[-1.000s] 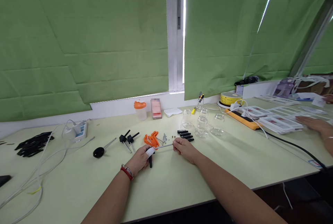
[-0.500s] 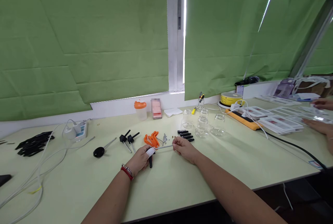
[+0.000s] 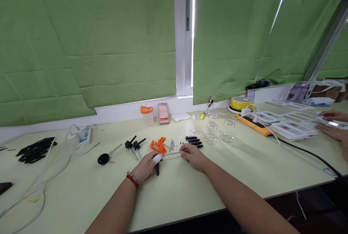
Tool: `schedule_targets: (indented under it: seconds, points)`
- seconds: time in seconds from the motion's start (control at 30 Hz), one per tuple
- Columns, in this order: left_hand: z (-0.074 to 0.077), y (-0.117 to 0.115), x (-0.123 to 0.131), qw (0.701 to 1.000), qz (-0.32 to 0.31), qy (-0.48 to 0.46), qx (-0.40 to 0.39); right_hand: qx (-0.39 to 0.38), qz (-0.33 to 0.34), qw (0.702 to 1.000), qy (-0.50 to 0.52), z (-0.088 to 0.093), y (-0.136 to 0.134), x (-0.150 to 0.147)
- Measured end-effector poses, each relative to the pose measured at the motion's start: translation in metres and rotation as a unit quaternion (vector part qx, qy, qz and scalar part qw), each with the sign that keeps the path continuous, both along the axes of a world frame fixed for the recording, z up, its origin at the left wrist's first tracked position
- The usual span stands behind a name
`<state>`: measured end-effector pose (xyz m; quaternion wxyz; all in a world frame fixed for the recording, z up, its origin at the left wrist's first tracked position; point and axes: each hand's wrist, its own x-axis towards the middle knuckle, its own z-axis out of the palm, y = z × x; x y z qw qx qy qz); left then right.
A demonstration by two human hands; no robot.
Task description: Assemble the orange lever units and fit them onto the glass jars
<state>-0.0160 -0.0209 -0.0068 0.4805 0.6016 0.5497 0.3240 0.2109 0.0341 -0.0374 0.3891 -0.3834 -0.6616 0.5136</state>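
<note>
My left hand (image 3: 148,165), with a white wrap on a finger, is closed around a black part with a short black arm (image 3: 157,169) poking out below. A thin metal rod (image 3: 171,154) runs from it to the right. My right hand (image 3: 192,156) pinches the far end of that rod; its tip is hidden in the fingers. Just beyond lie orange curved pieces (image 3: 158,145), small metal pins (image 3: 172,145) and several black handle-like pieces (image 3: 194,140). Left of my left hand rest two black-headed parts with rods (image 3: 136,145) and a round black piece with a rod (image 3: 103,159).
Several upturned glass jars (image 3: 211,134) stand right of centre. Further right are an orange power strip (image 3: 254,124), stacked white cards (image 3: 292,129) and another person's hands (image 3: 333,129). Black flat pieces (image 3: 35,150), a white power strip (image 3: 86,137) and cables lie left. An orange-lidded cup (image 3: 147,115) stands behind.
My hands and the rod stay almost where they were. At the far right, the other person's upper hand has shifted left over the cards.
</note>
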Motion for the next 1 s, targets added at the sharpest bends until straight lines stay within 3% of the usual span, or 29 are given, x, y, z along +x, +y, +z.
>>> schedule_targets:
  seconds: [0.37,0.67,1.0]
  points:
    - [-0.0061,0.0021,-0.0052,1.0,-0.016,0.026,0.008,-0.011,-0.006,1.0,-0.003,0.0021,-0.0012,-0.0015]
    - [0.0029,-0.0039,-0.0022,0.999,-0.018,0.035,0.003,-0.014,-0.009,1.0,0.005,0.0014,0.0003,-0.0031]
    - [0.0004,-0.0019,-0.0031,1.0,-0.017,0.017,-0.004,-0.028,-0.001,0.999,0.031,0.0033,-0.0013,-0.0027]
